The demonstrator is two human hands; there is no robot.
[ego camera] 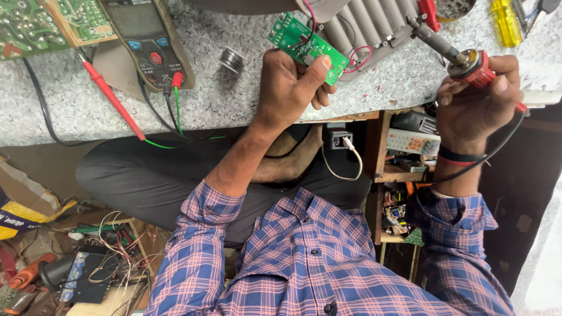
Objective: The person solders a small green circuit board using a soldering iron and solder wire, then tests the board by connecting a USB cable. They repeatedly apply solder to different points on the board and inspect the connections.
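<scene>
My left hand (291, 88) grips a small green circuit board (307, 46) over the speckled worktop (70, 99), thumb pressed on the board's near edge. Red and black wires run from the board to a grey ribbed plastic casing (366, 29) lying just beyond it. My right hand (477, 99) is closed around the red handle of a soldering iron (462, 58), whose metal tip points up-left toward the casing, a short way right of the board. The iron's black cord hangs down past my right wrist.
A multimeter (146, 41) with a red probe (111, 96) and leads lies at the left, beside two larger circuit boards (26, 26). A solder spool (232, 59) sits left of my hand. A yellow screwdriver (506, 23) lies far right. Cluttered shelves and floor parts show below the counter.
</scene>
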